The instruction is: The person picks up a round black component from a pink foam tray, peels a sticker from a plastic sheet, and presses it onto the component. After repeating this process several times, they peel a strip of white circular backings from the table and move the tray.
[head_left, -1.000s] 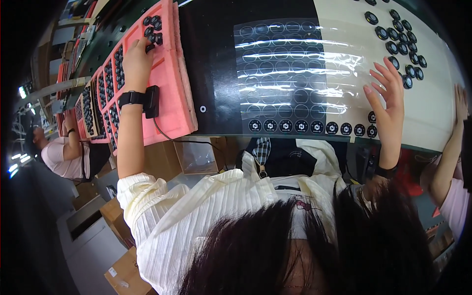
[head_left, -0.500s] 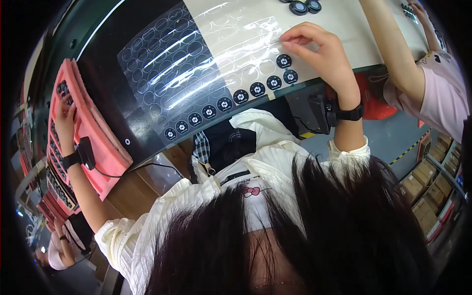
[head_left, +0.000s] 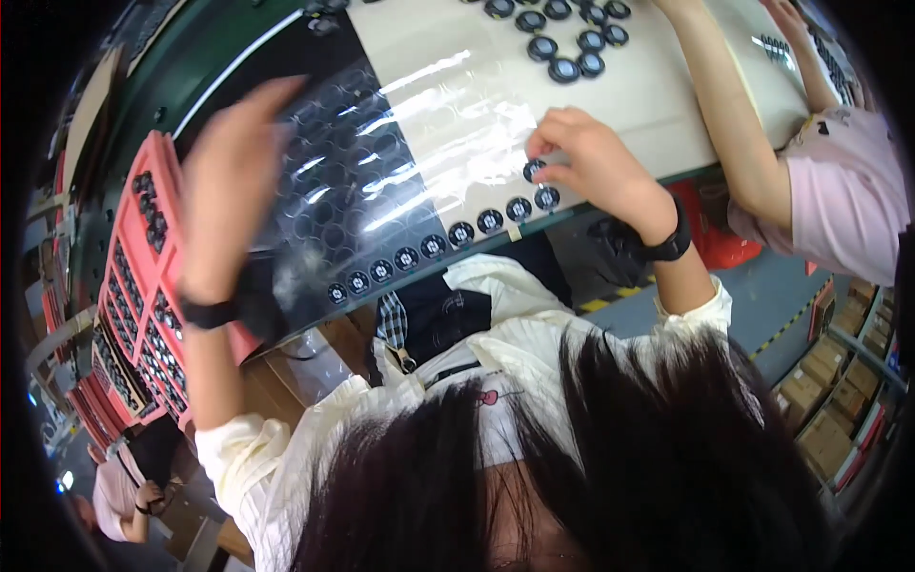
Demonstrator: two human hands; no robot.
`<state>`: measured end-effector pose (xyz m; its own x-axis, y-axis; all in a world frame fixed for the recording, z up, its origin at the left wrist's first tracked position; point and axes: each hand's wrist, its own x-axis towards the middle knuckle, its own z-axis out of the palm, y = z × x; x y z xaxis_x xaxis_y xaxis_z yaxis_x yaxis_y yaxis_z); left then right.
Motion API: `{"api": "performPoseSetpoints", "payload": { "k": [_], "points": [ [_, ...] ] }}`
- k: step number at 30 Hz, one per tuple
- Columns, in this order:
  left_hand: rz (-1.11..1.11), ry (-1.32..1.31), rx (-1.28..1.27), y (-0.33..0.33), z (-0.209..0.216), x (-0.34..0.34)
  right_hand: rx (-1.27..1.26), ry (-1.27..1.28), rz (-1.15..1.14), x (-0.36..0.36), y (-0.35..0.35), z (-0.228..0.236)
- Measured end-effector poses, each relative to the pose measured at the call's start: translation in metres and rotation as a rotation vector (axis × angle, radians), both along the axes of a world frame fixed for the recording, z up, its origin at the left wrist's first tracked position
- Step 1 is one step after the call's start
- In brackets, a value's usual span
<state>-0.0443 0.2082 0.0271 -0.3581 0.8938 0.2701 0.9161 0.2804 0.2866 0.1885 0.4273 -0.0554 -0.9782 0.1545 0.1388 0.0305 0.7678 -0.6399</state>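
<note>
A clear sheet [head_left: 419, 143] printed with rows of circles lies on the table. Along its near edge runs a row of round black stickers [head_left: 407, 258] with white marks. My right hand [head_left: 600, 167] is closed at the sheet's right end, thumb and forefinger pinching a round black sticker [head_left: 535, 171] at its edge. Whether that sticker has lifted off the sheet, I cannot tell. My left hand [head_left: 233, 172], smeared by motion, is over the dark left part of the table, between the sheet and a pink foam tray [head_left: 172, 257]. Its fingers are too blurred to read.
Several round black parts [head_left: 564, 70] stand in a cluster beyond my right hand. More small black parts [head_left: 324, 14] lie at the far edge of the dark surface. The pink tray's compartments hold black parts. At right, a co-worker's arm [head_left: 729, 114] reaches over the table.
My left hand has left the pink tray and swung right and away from me. My right hand's fingers have come down onto a sticker. The whole view has shifted, showing more round parts.
</note>
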Motion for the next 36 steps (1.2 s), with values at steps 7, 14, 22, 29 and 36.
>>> {"api": "performPoseSetpoints", "payload": {
  "k": [7, 14, 22, 29, 36],
  "points": [
    [-0.27, 0.03, -0.408, 0.066, -0.071, 0.065, -0.15, -0.082, 0.119, -0.012, -0.002, 0.018],
    [-0.211, -0.014, -0.386, 0.082, -0.046, 0.024, -0.454, -0.014, 0.268, -0.006, 0.011, 0.061],
    [0.046, -0.11, -0.052, 0.086, -0.082, -0.117, -0.561, -0.053, -0.034, -0.002, -0.003, 0.051],
    [0.037, -0.738, 0.006, 0.072, -0.056, -0.086, -0.472, 0.106, -0.001, -0.026, -0.005, 0.059],
    [-0.053, -1.492, 0.043, 0.038, 0.019, 0.0, -0.857, 0.242, 0.032, -0.059, -0.01, 0.081]
  ]
}}
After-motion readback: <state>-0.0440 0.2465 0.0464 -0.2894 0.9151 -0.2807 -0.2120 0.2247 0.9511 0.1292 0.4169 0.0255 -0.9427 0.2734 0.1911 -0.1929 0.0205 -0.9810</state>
